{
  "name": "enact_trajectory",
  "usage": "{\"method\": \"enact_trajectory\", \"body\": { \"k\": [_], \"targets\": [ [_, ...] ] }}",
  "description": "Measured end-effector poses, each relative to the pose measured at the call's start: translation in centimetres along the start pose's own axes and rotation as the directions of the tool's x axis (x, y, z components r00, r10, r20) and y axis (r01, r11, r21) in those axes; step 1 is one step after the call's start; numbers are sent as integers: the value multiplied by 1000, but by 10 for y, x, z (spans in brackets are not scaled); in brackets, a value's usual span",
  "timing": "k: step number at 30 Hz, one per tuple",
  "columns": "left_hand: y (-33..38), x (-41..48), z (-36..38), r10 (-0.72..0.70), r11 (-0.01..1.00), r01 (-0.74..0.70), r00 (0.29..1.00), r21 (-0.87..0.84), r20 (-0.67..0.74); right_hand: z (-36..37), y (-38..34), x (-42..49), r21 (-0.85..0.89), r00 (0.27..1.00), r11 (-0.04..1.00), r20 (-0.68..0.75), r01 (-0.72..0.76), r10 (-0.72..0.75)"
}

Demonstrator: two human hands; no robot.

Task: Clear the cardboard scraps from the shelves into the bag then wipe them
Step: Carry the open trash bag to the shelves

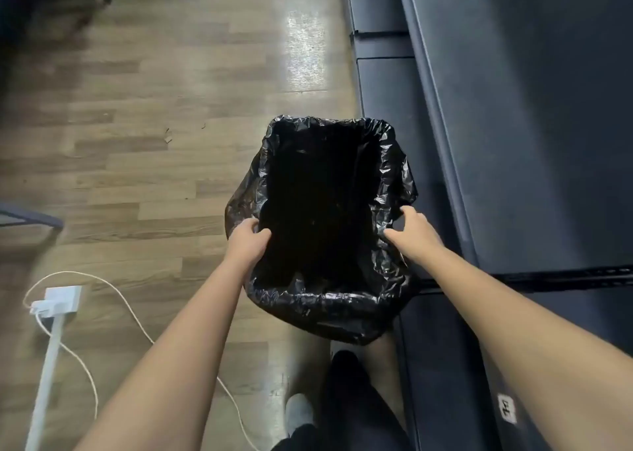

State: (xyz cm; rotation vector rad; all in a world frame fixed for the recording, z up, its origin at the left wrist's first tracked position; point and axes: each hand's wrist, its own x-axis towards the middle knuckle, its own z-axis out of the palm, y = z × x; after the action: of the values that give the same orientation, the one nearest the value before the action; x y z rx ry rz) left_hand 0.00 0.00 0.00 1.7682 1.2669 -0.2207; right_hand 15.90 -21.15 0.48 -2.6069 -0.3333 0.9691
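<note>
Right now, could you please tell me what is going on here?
A person holds a crinkled black plastic bag open, the left hand gripping its left rim and the right hand its right rim. The bag is beside the dark grey metal shelves, over the wood-look floor. Its inside is too dark to show any contents.

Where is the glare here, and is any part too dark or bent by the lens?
Head view: glare whitens a patch of the wooden floor; the inside of the black bag is too dark to read; the shelf edge bows from the wide lens; the left hand and right hand on the rim look soft.
</note>
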Motion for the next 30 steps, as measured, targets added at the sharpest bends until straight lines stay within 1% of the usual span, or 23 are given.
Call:
{"method": "enact_trajectory", "body": {
  "k": [2,7,12,20,26,30],
  "targets": [
    [-5,13,5,-26,999,26,1000,34,-5,4,6,13,52,999,998,-4,-47,47],
    [-14,37,19,-79,995,79,997,61,-8,19,19,41,160,989,977,74,-140,130],
    [-11,55,21,-102,989,105,994,107,-29,28,15,57,265,986,950,73,-165,151],
    [-5,77,28,-106,979,111,994,173,-39,39,4,74,257,986,952,33,-167,164],
    [-7,89,32,-123,955,141,989,260,-84,45,1,80,230,978,952,14,-204,206],
    [-9,92,32,-116,955,140,987,263,-108,44,-3,81,209,972,951,-9,-229,236]
  ]
}}
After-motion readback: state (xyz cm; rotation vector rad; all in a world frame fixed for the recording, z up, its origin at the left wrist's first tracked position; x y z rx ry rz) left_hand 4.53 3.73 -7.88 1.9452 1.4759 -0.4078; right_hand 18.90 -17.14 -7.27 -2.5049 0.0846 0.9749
